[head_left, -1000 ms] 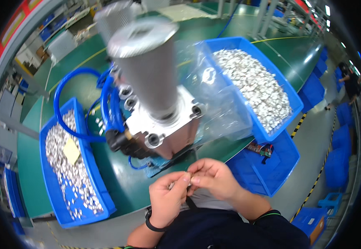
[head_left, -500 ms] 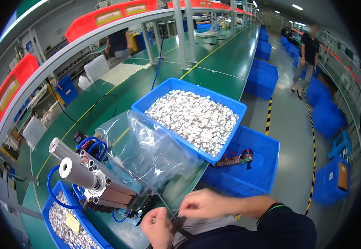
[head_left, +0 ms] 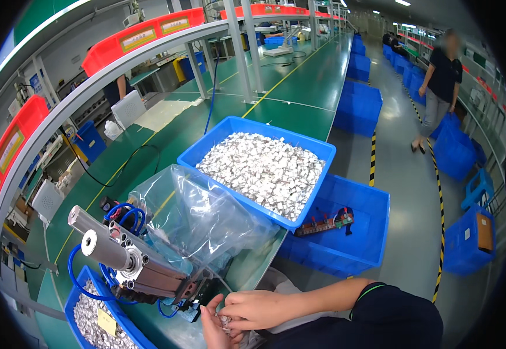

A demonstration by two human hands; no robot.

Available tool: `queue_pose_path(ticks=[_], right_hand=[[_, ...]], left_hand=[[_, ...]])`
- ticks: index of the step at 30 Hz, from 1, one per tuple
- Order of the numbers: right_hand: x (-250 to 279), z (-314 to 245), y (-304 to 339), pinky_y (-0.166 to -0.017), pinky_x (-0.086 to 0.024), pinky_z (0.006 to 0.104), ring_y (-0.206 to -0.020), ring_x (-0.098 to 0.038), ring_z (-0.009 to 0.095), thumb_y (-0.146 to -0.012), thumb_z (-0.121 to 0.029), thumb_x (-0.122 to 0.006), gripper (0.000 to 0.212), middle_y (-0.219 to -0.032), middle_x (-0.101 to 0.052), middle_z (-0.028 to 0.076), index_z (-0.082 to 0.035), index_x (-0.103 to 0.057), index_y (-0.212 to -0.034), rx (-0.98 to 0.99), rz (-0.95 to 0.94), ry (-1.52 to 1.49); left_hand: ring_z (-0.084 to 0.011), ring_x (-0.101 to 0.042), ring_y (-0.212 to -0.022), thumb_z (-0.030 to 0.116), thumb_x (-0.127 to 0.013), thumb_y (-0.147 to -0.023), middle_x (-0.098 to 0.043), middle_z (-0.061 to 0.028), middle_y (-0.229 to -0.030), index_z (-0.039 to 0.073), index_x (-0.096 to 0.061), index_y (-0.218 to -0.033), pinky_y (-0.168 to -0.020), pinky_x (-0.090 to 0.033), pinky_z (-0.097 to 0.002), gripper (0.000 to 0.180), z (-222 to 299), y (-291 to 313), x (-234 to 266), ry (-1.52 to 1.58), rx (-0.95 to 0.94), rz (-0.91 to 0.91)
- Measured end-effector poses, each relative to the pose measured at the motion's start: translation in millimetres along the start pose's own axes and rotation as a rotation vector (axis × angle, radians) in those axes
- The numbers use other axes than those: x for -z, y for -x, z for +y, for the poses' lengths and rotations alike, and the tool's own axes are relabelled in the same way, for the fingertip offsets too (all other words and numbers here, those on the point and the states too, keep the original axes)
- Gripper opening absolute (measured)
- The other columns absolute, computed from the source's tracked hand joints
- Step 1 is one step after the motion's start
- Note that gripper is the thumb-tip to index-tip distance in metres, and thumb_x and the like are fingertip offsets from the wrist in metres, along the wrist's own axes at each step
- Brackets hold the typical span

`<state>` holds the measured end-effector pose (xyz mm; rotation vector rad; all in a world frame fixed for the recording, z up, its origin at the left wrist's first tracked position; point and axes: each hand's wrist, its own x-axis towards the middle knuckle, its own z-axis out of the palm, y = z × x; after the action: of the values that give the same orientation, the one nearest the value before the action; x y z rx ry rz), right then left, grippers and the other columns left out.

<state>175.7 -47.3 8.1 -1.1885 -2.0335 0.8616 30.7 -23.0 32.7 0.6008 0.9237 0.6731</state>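
My left hand (head_left: 211, 330) is cupped near the table's front edge, around a few small white parts (head_left: 225, 323). My right hand (head_left: 256, 308) reaches across from the right, its bent fingers on those parts in the left palm; its fingertips are partly hidden. Just left of the hands stands a pneumatic press (head_left: 154, 273) with silver cylinders and blue hoses. Beyond it lies a clear plastic bag (head_left: 200, 215), against a blue bin (head_left: 186, 158) heaped with similar white pieces. Another blue bin (head_left: 74, 302) left of the press also holds small pieces, with a yellow note on them.
On the right, below table level, a blue crate (head_left: 369, 232) holds a red-and-green strip-like fixture (head_left: 325, 224). Blue crates (head_left: 357, 107) line the green table (head_left: 299, 90). A person (head_left: 442, 75) is in the aisle. Red trays (head_left: 142, 41) hang on the rail above.
My right hand has moved left and down onto my left hand, which has turned palm up, showing the white parts. The person in the aisle has come nearer. The view has shifted slightly.
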Motion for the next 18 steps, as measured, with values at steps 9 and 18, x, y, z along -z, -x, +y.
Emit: queue_pose_path(ticks=[9,18], right_hand=[[6,-2,-15,-0.077,-0.047,0.0321,-0.087,-0.059,0.022,-0.086,-0.017,-0.061,0.017,-0.088,-0.064,0.01,-0.002,-0.069,-0.087,-0.053,0.273,-0.361],[-1,14,-26,-0.057,-0.054,0.0249,-0.068,-0.064,0.015,-0.089,-0.005,-0.06,0.017,-0.082,-0.065,0.013,0.009,-0.058,-0.099,-0.419,0.318,-1.196]], left_hand=[[-0.0096,-0.044,-0.044,0.041,-0.038,-0.098,-0.057,-0.0031,-0.07,0.006,-0.056,-0.108,-0.037,-0.033,-0.0218,0.04,-3,-7,32,0.309,0.024,-0.261],[-0.0068,-0.037,-0.047,0.014,-0.047,-0.093,-0.053,-0.0045,-0.073,-0.001,-0.056,-0.106,-0.037,-0.025,-0.0189,0.021,-2,-26,42,0.284,-0.156,-0.115]])
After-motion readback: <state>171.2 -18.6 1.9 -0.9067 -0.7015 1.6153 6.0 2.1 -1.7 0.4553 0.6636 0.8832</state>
